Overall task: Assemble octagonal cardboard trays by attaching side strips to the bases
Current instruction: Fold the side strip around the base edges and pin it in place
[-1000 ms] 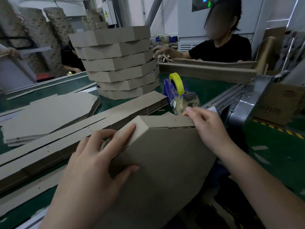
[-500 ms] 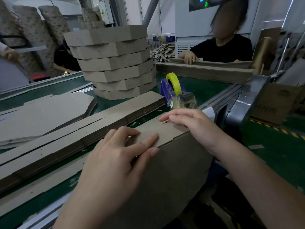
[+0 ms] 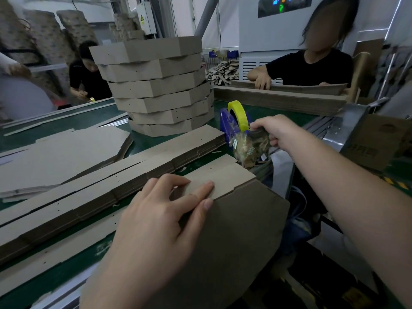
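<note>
Left hand [image 3: 160, 219], fingers flat, presses the folded brown cardboard side strip [image 3: 225, 177] against the brown octagonal cardboard base [image 3: 240, 230] below its fingertips. The strip runs rightward. Right hand [image 3: 276, 132], well beyond, pinches the end of the yellow tape roll [image 3: 239, 114].

An orange "6" is shown on the machine's display panel [image 3: 283, 5]. Print on the brown carton [image 3: 379, 139] is too blurred to be read.
</note>
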The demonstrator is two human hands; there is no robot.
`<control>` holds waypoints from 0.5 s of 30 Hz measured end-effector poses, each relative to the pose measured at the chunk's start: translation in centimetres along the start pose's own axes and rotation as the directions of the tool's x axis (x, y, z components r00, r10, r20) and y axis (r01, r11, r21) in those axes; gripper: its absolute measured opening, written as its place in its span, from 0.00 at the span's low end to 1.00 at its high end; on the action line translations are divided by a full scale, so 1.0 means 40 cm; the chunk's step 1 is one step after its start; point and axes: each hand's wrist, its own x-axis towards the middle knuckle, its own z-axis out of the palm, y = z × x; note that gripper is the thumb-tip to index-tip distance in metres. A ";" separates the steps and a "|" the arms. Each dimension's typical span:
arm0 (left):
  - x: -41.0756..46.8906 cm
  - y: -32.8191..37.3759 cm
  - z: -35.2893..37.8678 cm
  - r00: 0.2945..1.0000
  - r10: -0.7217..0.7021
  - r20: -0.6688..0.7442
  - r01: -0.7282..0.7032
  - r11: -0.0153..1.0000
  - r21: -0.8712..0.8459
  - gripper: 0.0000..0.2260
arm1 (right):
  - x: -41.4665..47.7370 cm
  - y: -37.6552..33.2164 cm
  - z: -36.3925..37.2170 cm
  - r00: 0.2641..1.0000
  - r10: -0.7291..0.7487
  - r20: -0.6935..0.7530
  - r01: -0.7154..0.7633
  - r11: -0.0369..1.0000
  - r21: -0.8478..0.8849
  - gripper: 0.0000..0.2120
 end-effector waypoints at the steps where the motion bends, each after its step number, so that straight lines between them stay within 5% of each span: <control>1: 0.000 -0.002 0.000 1.000 -0.003 0.003 0.003 1.000 -0.005 0.19 | 0.003 -0.002 0.000 1.000 0.019 -0.004 -0.018 0.995 0.099 0.11; 7: 0.001 -0.013 0.005 1.000 -0.013 -0.006 0.013 1.000 -0.009 0.19 | -0.030 0.020 0.008 0.993 -0.062 -0.104 0.103 0.882 0.460 0.02; 11: 0.004 -0.018 0.009 1.000 -0.018 -0.007 0.018 0.999 -0.030 0.20 | -0.055 0.096 0.009 0.962 -0.246 -0.118 0.268 0.770 0.579 0.08; 15: 0.008 -0.014 0.012 1.000 -0.005 -0.027 0.004 1.000 -0.028 0.19 | -0.054 0.113 0.010 0.923 -0.321 -0.211 0.374 0.879 0.295 0.09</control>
